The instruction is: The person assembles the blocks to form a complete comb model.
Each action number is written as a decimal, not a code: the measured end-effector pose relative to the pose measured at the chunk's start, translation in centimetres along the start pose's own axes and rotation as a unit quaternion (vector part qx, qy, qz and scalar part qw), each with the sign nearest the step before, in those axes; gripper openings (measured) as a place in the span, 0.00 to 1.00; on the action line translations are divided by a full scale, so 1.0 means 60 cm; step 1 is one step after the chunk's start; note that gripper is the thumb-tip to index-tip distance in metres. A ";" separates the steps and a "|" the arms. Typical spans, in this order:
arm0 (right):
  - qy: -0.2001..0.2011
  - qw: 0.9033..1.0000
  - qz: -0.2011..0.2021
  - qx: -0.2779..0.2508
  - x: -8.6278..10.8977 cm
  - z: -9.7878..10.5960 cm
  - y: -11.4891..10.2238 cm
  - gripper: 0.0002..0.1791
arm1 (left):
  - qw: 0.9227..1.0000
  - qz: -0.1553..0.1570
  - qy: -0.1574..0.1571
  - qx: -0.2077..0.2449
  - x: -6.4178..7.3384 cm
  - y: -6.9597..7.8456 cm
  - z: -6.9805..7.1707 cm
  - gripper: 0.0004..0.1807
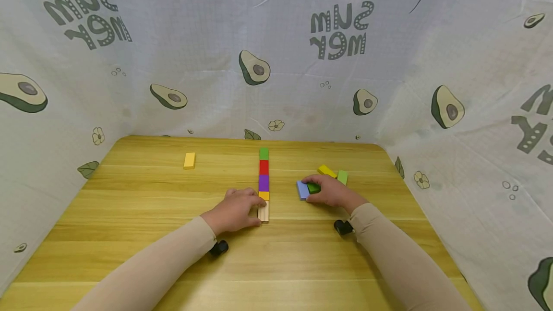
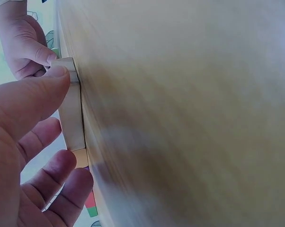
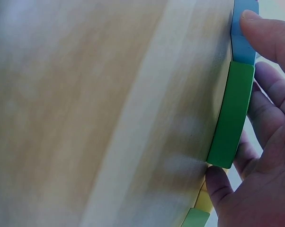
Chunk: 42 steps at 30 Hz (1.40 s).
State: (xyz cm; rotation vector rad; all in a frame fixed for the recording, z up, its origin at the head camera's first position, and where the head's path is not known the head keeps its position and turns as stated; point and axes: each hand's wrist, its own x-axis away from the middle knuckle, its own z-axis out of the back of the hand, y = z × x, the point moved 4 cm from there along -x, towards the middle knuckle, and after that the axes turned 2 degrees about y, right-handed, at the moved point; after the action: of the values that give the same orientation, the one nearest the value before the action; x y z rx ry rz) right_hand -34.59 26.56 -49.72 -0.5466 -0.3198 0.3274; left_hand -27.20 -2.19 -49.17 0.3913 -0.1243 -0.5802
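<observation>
A row of blocks runs away from the person: a plain wooden block [image 1: 263, 212] nearest, then orange [image 1: 264, 196], purple [image 1: 264, 183], red [image 1: 264, 167] and green [image 1: 264, 153]. My left hand [image 1: 235, 210] pinches the plain block, thumb at its near end and index finger near its far end. To the right, my right hand [image 1: 330, 191] holds a light blue block [image 1: 303, 190] between thumb and fingers. Against that blue block stands a dark green block [image 3: 231, 116], partly under the hand in the head view.
Behind the right hand lie a yellow block [image 1: 327, 171] and a light green block [image 1: 342, 177]. A yellow-orange block [image 1: 189, 161] sits alone at the left. The wooden table [image 1: 142, 196] is bordered by printed white cloth [image 1: 207, 52] at the back and sides.
</observation>
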 end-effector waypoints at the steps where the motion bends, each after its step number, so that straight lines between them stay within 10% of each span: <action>1: 0.000 1.000 0.000 -0.001 0.000 0.000 0.000 0.31 | 1.000 0.000 0.000 0.000 0.000 0.000 0.000 0.26; 42: -0.002 1.000 0.002 -0.007 -0.002 -0.001 0.004 0.31 | 1.000 0.016 -0.008 -0.023 -0.002 0.002 0.005 0.37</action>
State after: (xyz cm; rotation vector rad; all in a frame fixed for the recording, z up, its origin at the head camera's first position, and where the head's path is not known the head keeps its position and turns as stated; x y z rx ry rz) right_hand -34.74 26.71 -49.92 -0.5611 -0.3252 0.3305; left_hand -27.32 -2.12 -48.86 0.3398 -0.1331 -0.5530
